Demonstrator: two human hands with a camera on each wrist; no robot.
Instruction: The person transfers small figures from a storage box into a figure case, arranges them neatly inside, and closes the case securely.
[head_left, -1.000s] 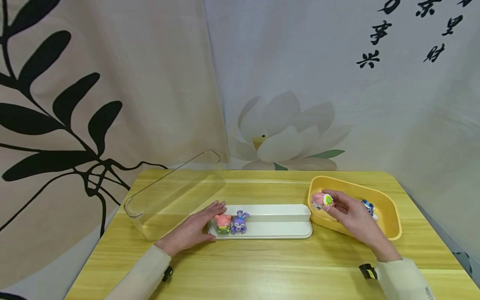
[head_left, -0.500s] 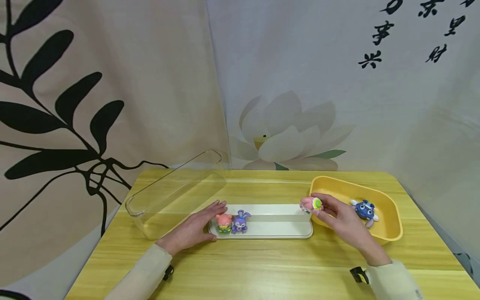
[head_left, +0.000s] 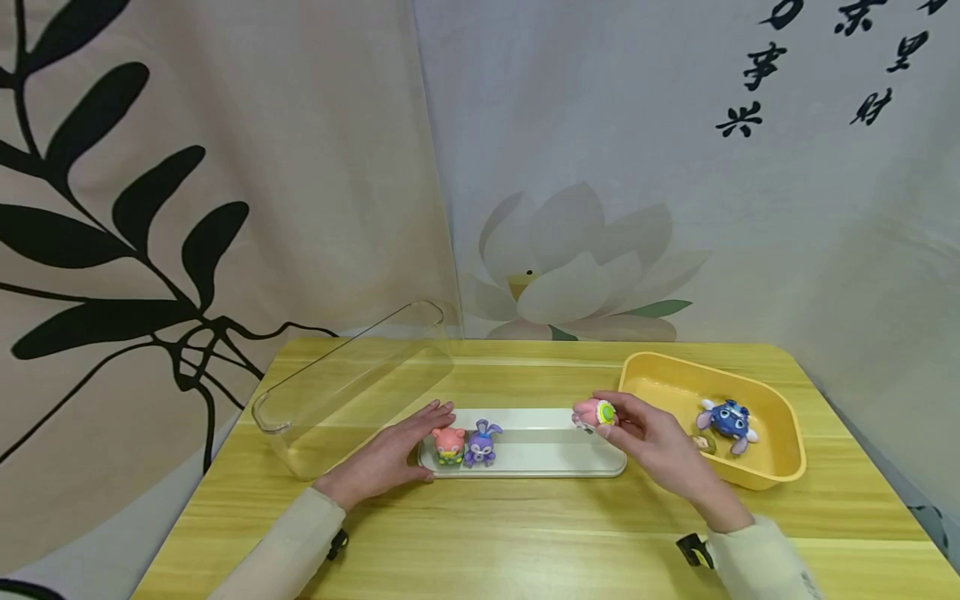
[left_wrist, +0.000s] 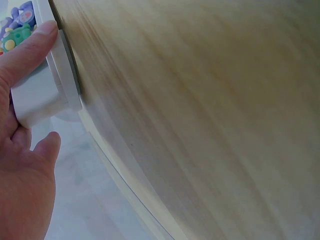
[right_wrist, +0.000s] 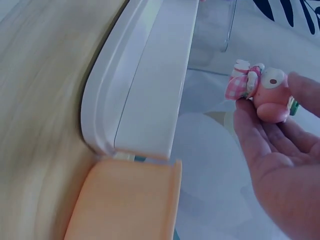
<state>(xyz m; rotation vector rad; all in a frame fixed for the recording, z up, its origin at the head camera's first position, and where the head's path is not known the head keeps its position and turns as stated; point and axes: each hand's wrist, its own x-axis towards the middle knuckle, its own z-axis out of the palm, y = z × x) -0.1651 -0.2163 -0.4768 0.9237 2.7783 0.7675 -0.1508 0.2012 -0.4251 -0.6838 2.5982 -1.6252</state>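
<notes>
My left hand (head_left: 386,457) holds the left end of a white stepped base (head_left: 555,458), thumb at the front edge and fingers towards the back. In the left wrist view the thumb (left_wrist: 30,55) lies over its rim. Beside that hand, a pink figurine (head_left: 448,446) and a purple rabbit-eared figurine (head_left: 480,443) stand on the lower step. Above the base's right part, my right hand (head_left: 660,442) pinches another pink figurine (head_left: 594,413) with a yellow-green round patch. The right wrist view shows this figurine (right_wrist: 272,95) lying sideways between thumb and fingers, apart from the base.
A yellow tray (head_left: 783,458) at the right holds a blue figurine (head_left: 727,418) and a partly hidden brownish one (head_left: 703,443). A clear cover (head_left: 352,400) lies at the back left. A patterned cloth (head_left: 562,125) hangs behind the table (head_left: 480,542).
My right hand has carried the pink figurine left, from over the yellow tray to above the white base. The blue and brownish figurines have come into view. My left hand stays in place.
</notes>
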